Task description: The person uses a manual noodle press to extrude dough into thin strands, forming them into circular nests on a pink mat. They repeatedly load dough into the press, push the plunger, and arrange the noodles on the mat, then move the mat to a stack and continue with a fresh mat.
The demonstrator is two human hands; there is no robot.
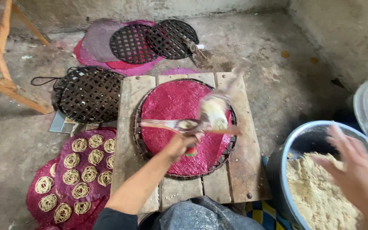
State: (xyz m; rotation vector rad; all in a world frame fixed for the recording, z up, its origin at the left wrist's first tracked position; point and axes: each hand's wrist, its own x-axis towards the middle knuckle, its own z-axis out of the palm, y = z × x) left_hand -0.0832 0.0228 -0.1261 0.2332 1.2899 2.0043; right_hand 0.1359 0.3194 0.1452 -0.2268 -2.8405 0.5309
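Two woven black trays (pixel 152 40) stacked behind, pink mesh mat (pixel 173 106) on wooden board (pixel 239 170), blurred press (pixel 211 113) gripped in left hand (pixel 179 142), right hand (pixel 356 168) spread wide over crumbly dough bowl (pixel 286 149)

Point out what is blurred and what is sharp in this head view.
Head view: the press in the left hand is smeared by motion; the right hand over the dough bowl is soft too; the noodle coils and wooden board are sharp; light is even, no glare.

A rough grey concrete floor (pixel 277 81), stained and dusty, runs up to a bare plastered wall (pixel 150 8) at the back. Right of the floor a second concrete wall (pixel 346 38) rises. Left of it stands a slanting wooden frame (pixel 1 64). Daylight is soft and even.
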